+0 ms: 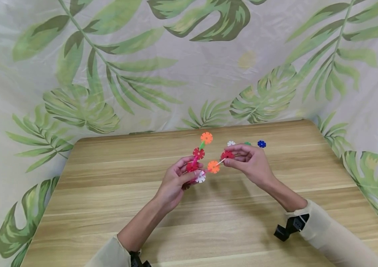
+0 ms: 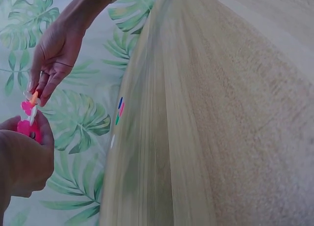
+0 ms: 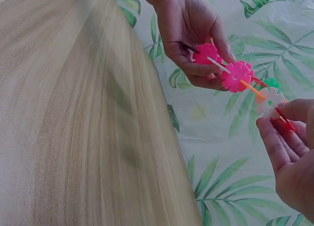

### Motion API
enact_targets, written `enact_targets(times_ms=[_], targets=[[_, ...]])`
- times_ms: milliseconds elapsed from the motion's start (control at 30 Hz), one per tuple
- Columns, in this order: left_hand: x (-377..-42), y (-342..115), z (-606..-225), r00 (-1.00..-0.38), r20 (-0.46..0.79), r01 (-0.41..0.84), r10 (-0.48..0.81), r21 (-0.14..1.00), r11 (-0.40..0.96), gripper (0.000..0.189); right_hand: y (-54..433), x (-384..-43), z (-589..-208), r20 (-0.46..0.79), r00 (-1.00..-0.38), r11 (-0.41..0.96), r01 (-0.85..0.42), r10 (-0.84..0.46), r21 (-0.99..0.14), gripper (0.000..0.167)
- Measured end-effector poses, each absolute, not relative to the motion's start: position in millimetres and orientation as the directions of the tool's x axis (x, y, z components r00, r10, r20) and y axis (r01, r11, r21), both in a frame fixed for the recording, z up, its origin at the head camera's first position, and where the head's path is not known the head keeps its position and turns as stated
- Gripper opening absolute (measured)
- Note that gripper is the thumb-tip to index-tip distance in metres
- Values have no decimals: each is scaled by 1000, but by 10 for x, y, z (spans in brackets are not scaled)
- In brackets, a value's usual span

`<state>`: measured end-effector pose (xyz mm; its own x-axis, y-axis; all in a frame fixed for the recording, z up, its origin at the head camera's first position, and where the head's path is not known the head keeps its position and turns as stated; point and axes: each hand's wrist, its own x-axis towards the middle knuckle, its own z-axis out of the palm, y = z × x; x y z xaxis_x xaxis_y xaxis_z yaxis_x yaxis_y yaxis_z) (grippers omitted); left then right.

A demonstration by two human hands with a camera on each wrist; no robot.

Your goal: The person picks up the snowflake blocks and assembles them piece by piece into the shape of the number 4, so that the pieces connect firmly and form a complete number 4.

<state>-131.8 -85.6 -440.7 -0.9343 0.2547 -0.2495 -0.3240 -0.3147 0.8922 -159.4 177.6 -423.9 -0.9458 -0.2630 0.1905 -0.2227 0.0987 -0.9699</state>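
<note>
Plastic snowflake discs slotted into one another form a chain held up above the table. My left hand (image 1: 173,181) grips the chain around a red disc (image 1: 192,167), its thumb close to a white disc (image 1: 200,177). From there it runs up through another red disc (image 1: 198,153) to an orange disc (image 1: 206,138) at the top. Between thumb and fingers my right hand (image 1: 252,163) pinches a red disc (image 1: 227,155), with a white disc seen edge-on and an orange disc (image 1: 213,167) beside it. A pink disc (image 3: 238,77) lies between both hands in the right wrist view.
Near the back of the wooden table (image 1: 125,207) lie loose discs: a white one (image 1: 231,143), a green one (image 1: 247,143) partly behind the right hand, and a blue one (image 1: 261,144). Leaf-patterned cloth (image 1: 205,66) hangs behind the table. Each wrist wears a black camera (image 1: 290,227).
</note>
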Motion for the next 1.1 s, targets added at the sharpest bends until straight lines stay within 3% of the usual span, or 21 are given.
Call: enact_targets(times_ms=[267,433,1100], targets=[[-1322,-872,-4410,-902,-249,-362,352,882,-303,45,1780,-1597,-4214,173,-945,109,-210,-278,-972,34],[-1335,-885,-4429,-885,-261,-376,386,889,-261,52,1785,-1592,-4210,161,-944,112,-200,-290,-973,34],[-1355,-907,-4453,-862,-207,-272,463,959,-76,63,1779,-1588,-4242,156,-942,125,-200,-297,-972,33]])
